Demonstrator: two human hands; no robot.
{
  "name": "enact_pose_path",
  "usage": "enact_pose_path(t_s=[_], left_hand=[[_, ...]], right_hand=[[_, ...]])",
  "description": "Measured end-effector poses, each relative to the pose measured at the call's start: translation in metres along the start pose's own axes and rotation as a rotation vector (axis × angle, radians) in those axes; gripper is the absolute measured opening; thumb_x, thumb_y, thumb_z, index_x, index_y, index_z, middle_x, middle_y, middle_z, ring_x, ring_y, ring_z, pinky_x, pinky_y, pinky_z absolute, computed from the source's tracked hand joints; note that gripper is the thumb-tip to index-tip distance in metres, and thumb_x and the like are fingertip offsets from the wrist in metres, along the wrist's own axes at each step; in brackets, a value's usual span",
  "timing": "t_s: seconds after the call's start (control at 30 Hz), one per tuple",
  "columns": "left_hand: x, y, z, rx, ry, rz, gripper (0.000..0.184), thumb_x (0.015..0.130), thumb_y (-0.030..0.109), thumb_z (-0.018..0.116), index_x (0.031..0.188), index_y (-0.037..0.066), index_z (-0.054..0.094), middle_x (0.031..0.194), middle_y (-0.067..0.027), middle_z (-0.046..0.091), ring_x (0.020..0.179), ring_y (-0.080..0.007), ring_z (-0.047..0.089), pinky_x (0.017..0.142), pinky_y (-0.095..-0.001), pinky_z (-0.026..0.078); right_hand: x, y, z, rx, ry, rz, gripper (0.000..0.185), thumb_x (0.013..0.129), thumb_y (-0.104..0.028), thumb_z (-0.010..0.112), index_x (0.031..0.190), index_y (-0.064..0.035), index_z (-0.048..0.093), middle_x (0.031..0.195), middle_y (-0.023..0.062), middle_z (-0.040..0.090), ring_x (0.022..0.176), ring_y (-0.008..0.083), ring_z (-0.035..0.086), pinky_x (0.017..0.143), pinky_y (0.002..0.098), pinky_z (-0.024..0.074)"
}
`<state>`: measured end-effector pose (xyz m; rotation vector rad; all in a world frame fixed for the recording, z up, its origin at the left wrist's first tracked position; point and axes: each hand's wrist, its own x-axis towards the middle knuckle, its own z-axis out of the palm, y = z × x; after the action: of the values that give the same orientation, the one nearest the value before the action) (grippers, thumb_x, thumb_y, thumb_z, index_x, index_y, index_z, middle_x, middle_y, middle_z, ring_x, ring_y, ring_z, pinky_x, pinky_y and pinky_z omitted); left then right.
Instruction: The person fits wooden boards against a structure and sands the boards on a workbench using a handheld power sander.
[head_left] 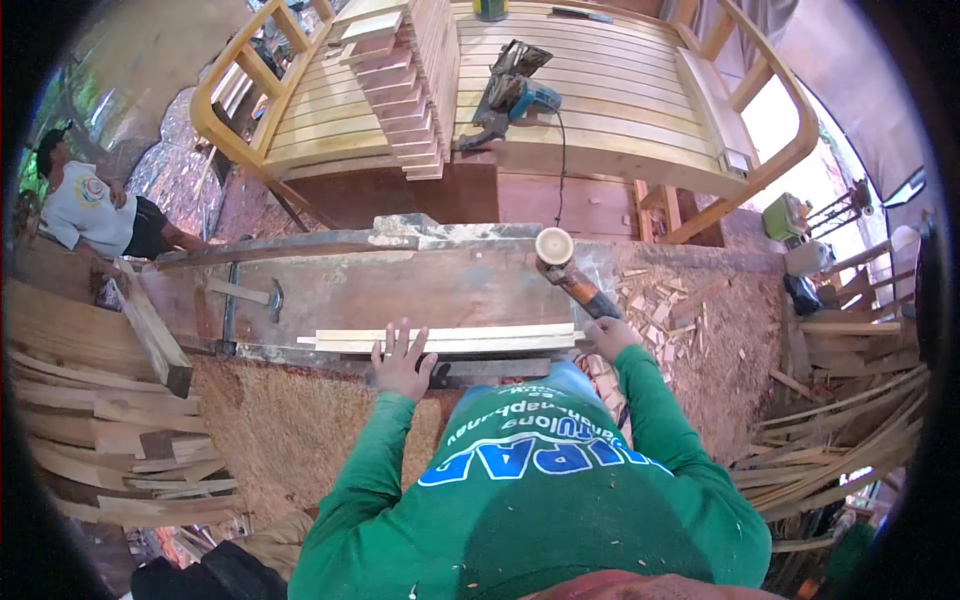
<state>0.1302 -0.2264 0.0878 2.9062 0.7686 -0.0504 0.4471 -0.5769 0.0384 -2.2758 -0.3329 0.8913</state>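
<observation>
My left hand (402,362) lies with its fingers spread over the pale wooden strips (480,338), which are laid side by side along the near edge of the workbench (350,285). At the strips' right end is my right hand (610,338), its fingers curled together. Just beyond it sits an angle grinder (585,288) with an orange and dark body and a round pale disc facing up. The grinder's rear end meets my right hand, so whether the fingers hold it or the strip ends is hidden.
A hammer (275,298) lies on the bench's left. Behind stands a slatted wooden bed frame (620,120) bearing a corded circular saw (520,95) and stacked boards (405,90). Offcuts (655,320) litter the right side. Curved wood pieces (850,450) are piled right. A person (95,210) sits at left.
</observation>
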Motion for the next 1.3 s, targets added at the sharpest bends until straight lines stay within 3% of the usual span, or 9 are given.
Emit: enact_pose_path(t_s=[0.13,0.23,0.5,0.6,0.67,0.87,0.97,1.07,1.3], left_hand=[[-0.012,-0.036,0.027,-0.022,0.178,-0.056,0.050,0.105,0.050,0.045,0.152,0.035,0.051,0.168,-0.0028,0.034,0.155,-0.0272,0.028,0.123,-0.0581,0.015],[-0.019,-0.061,0.037,0.010,0.228,-0.244,0.048,0.106,0.049,0.043,0.151,0.034,0.054,0.168,-0.0003,0.034,0.155,-0.0256,0.028,0.123,-0.0580,0.014],[0.004,-0.114,0.061,-0.470,0.671,-1.010,0.096,0.089,0.040,0.077,0.158,-0.003,0.027,0.150,-0.0373,0.042,0.145,-0.0451,0.037,0.120,-0.0590,0.030],[-0.007,-0.104,0.027,-1.634,0.570,-1.084,0.082,0.091,0.042,0.071,0.153,0.002,0.038,0.145,-0.0273,0.052,0.135,-0.0447,0.051,0.113,-0.0610,0.042],[-0.017,-0.089,0.009,-1.893,0.468,-1.173,0.074,0.091,0.043,0.068,0.149,0.003,0.044,0.143,-0.0219,0.057,0.130,-0.0436,0.056,0.109,-0.0620,0.046],[-0.063,-0.148,0.090,-2.095,0.328,-1.157,0.061,0.090,0.033,0.069,0.141,0.004,0.053,0.140,-0.0160,0.061,0.127,-0.0383,0.058,0.109,-0.0594,0.047],[-0.071,-0.166,0.100,-2.058,0.348,-1.151,0.063,0.085,0.028,0.073,0.141,0.004,0.055,0.138,-0.0154,0.063,0.128,-0.0381,0.058,0.110,-0.0580,0.046],[-0.076,-0.141,0.066,-2.112,0.307,-1.028,0.068,0.084,0.029,0.069,0.145,0.003,0.051,0.142,-0.0177,0.060,0.131,-0.0399,0.056,0.114,-0.0589,0.042],[-0.005,-0.009,-0.033,-2.106,0.566,-0.686,0.073,0.082,0.031,0.063,0.146,-0.002,0.049,0.148,-0.0211,0.053,0.136,-0.0437,0.050,0.118,-0.0632,0.037]], right_hand=[[-0.033,-0.024,0.028,-0.257,0.356,-0.122,0.037,0.096,-0.032,0.054,0.115,-0.0043,0.070,0.111,0.0295,0.069,0.107,0.0488,0.063,0.098,0.0533,0.0501],[-0.039,-0.032,0.033,-0.319,0.396,-0.048,0.037,0.098,-0.035,0.051,0.117,-0.0102,0.070,0.115,0.0273,0.067,0.113,0.0457,0.061,0.101,0.0544,0.0467],[-0.042,-0.034,0.039,-0.185,0.374,0.247,0.044,0.088,-0.045,0.067,0.106,-0.0059,0.072,0.113,0.0259,0.067,0.109,0.0421,0.065,0.097,0.0489,0.0513],[-0.060,-0.027,0.044,-0.154,0.355,0.304,0.042,0.087,-0.037,0.067,0.109,-0.0018,0.073,0.108,0.0263,0.071,0.102,0.0407,0.070,0.094,0.0467,0.0551],[-0.081,-0.028,0.045,-0.119,0.349,0.322,0.043,0.088,-0.033,0.067,0.113,0.0004,0.072,0.107,0.0260,0.073,0.101,0.0400,0.072,0.094,0.0460,0.0560],[-0.078,0.059,0.072,-0.314,0.196,0.185,0.057,0.085,-0.049,0.071,0.113,0.0003,0.072,0.109,0.0273,0.072,0.105,0.0410,0.070,0.096,0.0457,0.0540],[-0.136,0.019,0.059,-0.147,0.106,0.330,0.045,0.092,-0.035,0.071,0.116,0.0033,0.071,0.104,0.0218,0.075,0.099,0.0309,0.074,0.085,0.0432,0.0590],[-0.171,0.045,0.045,0.403,0.014,0.369,0.032,0.092,-0.020,0.075,0.118,-0.0020,0.071,0.101,0.0069,0.075,0.092,0.0136,0.072,0.073,0.0332,0.0610],[-0.203,0.123,-0.010,0.893,0.062,0.247,0.052,0.087,-0.037,0.082,0.126,-0.0067,0.068,0.107,0.0056,0.072,0.090,0.0163,0.069,0.069,0.0333,0.0584]])
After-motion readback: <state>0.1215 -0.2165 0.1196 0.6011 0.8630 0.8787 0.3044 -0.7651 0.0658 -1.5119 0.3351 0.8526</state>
